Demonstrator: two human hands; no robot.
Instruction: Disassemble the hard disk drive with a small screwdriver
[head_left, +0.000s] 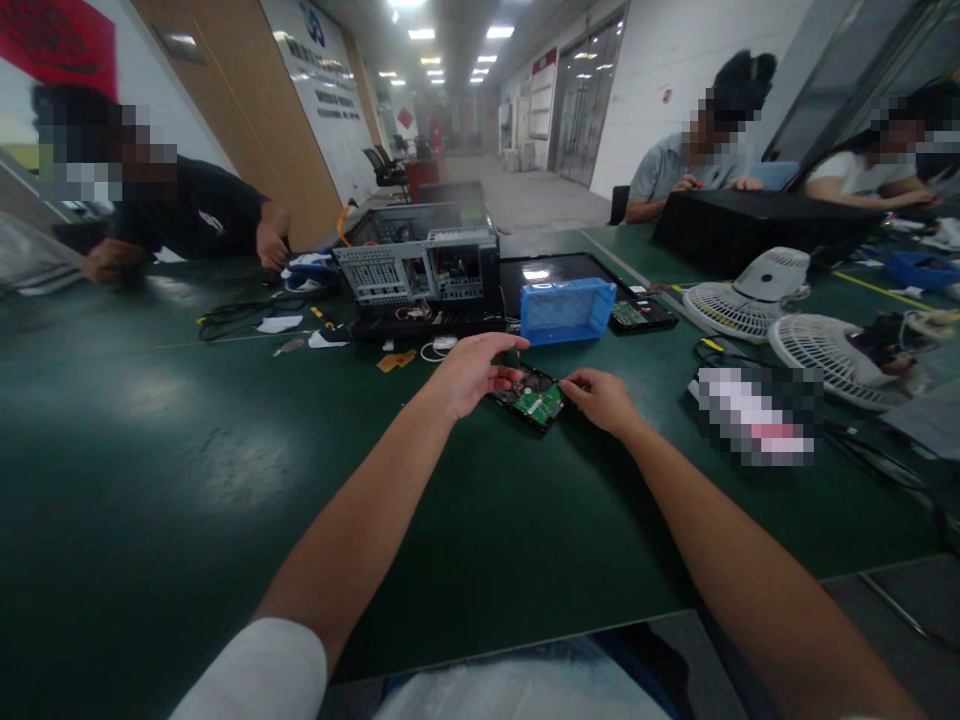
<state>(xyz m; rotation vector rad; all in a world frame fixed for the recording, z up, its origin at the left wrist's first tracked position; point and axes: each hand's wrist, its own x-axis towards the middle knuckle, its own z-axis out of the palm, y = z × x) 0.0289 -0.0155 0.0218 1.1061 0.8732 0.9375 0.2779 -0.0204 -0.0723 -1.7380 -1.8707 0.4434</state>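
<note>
A hard drive (541,404) lies on the green table in front of me, its green circuit board facing up. My right hand (600,397) has thumb and fingers closed on the drive's right edge. Over the drive's far left end is my left hand (484,376), fingers apart and partly curled, with nothing visible in them; it covers that end, and I cannot tell whether it touches. Just behind stands a blue plastic bin (568,312) on its side. Right of the bin lies a second hard drive (642,313), board up.
An opened computer case (416,265) stands behind my left hand, beside a dark flat panel (536,272). White fan parts (739,300) and cables are on the right. Paper scraps and a black cable (251,318) lie left. Other people sit across the table.
</note>
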